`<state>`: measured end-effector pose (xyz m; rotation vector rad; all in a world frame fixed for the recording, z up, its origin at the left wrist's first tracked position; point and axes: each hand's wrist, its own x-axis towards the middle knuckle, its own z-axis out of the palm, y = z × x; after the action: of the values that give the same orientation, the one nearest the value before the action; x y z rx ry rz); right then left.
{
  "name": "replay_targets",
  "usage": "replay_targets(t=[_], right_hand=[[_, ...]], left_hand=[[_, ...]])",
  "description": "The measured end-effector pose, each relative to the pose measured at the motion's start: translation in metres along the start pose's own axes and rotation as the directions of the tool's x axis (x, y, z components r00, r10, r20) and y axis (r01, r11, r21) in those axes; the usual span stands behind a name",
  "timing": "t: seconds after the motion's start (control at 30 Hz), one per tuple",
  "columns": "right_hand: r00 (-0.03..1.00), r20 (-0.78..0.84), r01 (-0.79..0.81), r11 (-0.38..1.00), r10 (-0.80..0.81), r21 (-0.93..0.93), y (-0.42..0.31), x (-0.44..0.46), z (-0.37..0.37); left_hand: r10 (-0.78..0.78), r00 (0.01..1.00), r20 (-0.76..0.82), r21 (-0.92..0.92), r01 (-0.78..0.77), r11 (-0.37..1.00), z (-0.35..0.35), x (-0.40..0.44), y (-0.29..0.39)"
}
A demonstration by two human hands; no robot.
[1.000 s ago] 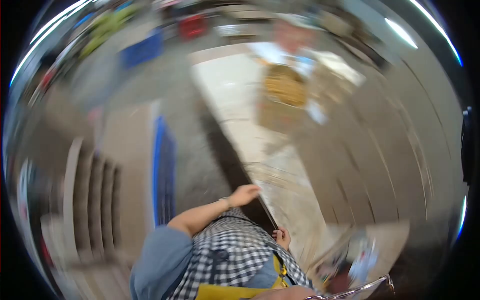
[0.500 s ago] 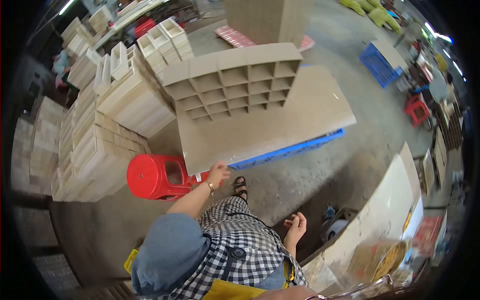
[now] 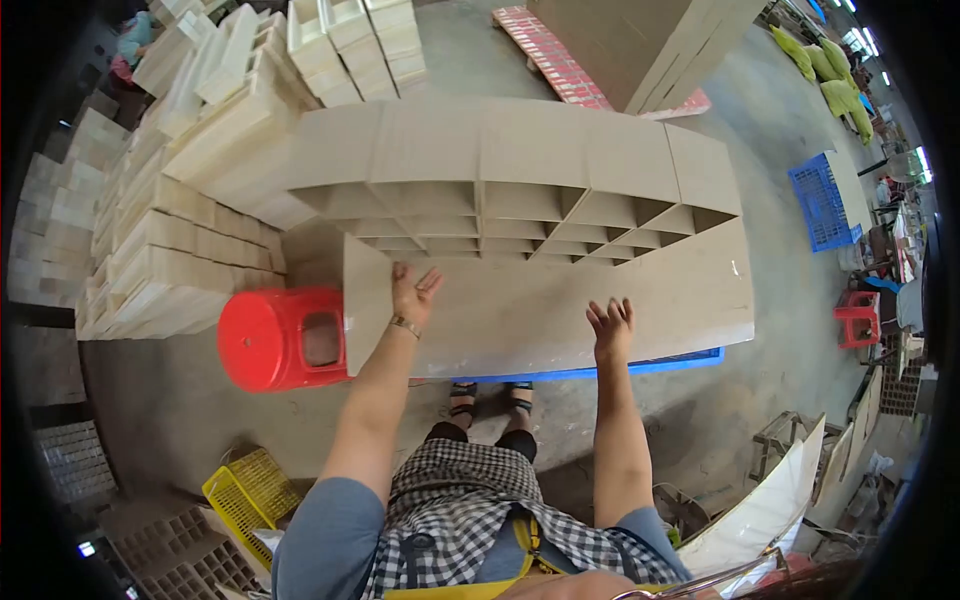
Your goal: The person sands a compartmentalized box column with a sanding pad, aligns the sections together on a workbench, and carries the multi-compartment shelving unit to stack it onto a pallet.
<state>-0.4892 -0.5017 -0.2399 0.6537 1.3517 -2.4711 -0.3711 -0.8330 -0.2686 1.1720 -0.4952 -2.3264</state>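
Observation:
A large brown grid of open-fronted compartments stands on a flat brown board, its openings facing me. Over the board's left part, just below the grid's lower left edge, is my left hand, fingers apart and holding nothing. My right hand is raised over the board's right part, fingers spread and loosely bent, also without anything in it. Its fingertips are apart from the grid. Whether the left fingertips touch the grid's lower edge, I cannot tell. A blue crate edge shows beneath the board.
A red plastic stool stands at the board's left end. Stacked pale wooden boxes fill the left side. Behind the grid, a tall brown stack rests on a red pallet. A yellow basket lies at lower left.
I have come closer to the board and now face the grid squarely. Both hands have moved forward over the board, the right one from beside my body.

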Motion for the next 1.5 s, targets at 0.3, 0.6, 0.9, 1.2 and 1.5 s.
replay_targets(t=[0.3, 0.6, 0.9, 1.2, 1.5], right_hand=[[0.990, 0.044, -0.141, 0.976, 0.135, 0.168, 0.036, 0.112, 0.029], [0.978, 0.138, -0.203, 0.855, 0.155, 0.477, 0.050, 0.142, 0.048], [0.998, -0.010, -0.060, 0.937, 0.068, 0.343, 0.060, 0.156, 0.056], [0.996, 0.022, -0.084, 0.936, 0.081, 0.341, 0.056, 0.151, 0.058], [0.997, 0.036, -0.078, 0.939, 0.070, 0.334, 0.053, 0.137, 0.055]], left_hand=[[-0.008, 0.997, 0.082, -0.088, 0.015, 0.996, 0.022, 0.037, -0.008], [-0.056, 0.962, 0.266, -0.267, 0.130, 0.955, 0.010, 0.076, -0.017], [0.068, 0.995, 0.074, -0.440, -0.028, 0.898, 0.017, 0.088, -0.040], [0.077, 0.997, 0.002, -0.346, -0.072, 0.936, 0.017, 0.082, -0.041], [0.123, 0.986, 0.112, -0.393, -0.070, 0.917, 0.009, 0.061, -0.037]])
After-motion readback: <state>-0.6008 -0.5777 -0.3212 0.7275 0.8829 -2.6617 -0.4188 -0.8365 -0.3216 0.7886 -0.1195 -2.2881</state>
